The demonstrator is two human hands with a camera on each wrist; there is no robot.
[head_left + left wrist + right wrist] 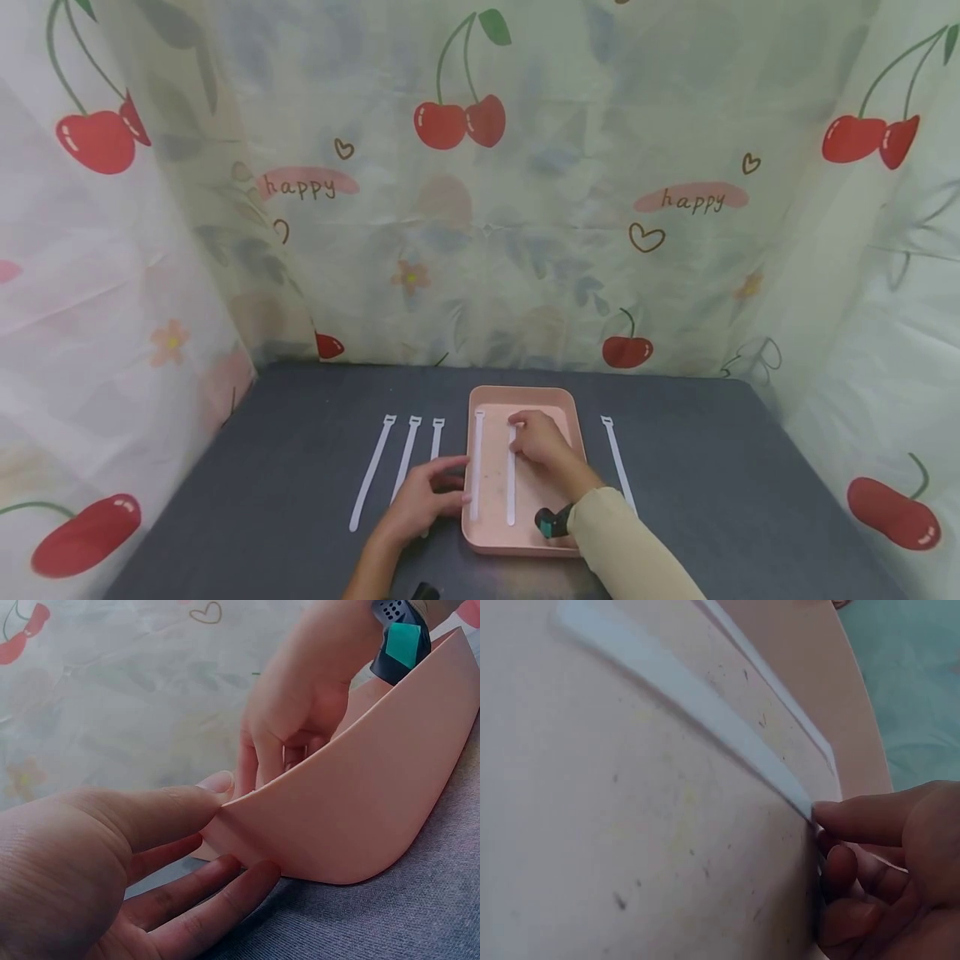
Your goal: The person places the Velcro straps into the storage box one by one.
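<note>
**Pinching a white strap (pixel 512 487) inside a pink tray (pixel 495 475)**

Head view: Gripping the white strap by its far end, between thumb and fingers of the right hand (pixel 543 442), with the pale sleeve (pixel 630 542) and black wrist device (pixel 553 522) over the near right part of the tray. Touching the tray's left edge with the left hand (pixel 427 496), thumb and fingers well apart. Inside the tray, to the left of the white strap, a second strap (pixel 477 467), roughly parallel. On the dark table (pixel 285 467), left of the tray, three more straps (pixel 372 471), two of them partly hidden behind the left hand; right of the tray, another strap (pixel 618 458). Behind, at the far side, a cherry-printed curtain (pixel 487 183).

Left wrist view: Touching the tray rim with the left thumb and the outer wall with nearly straight fingers. Past the rim, the right hand, down inside the tray, fingertips hidden by the wall.

Right wrist view: Pinching the end of the white strap between thumb and bent fingers. To its left, the second strap, close to the tray's wall. Across the tray floor, small dark specks (pixel 620 901). Cannot tell how flat against the floor, the pinched end being partly covered.
</note>
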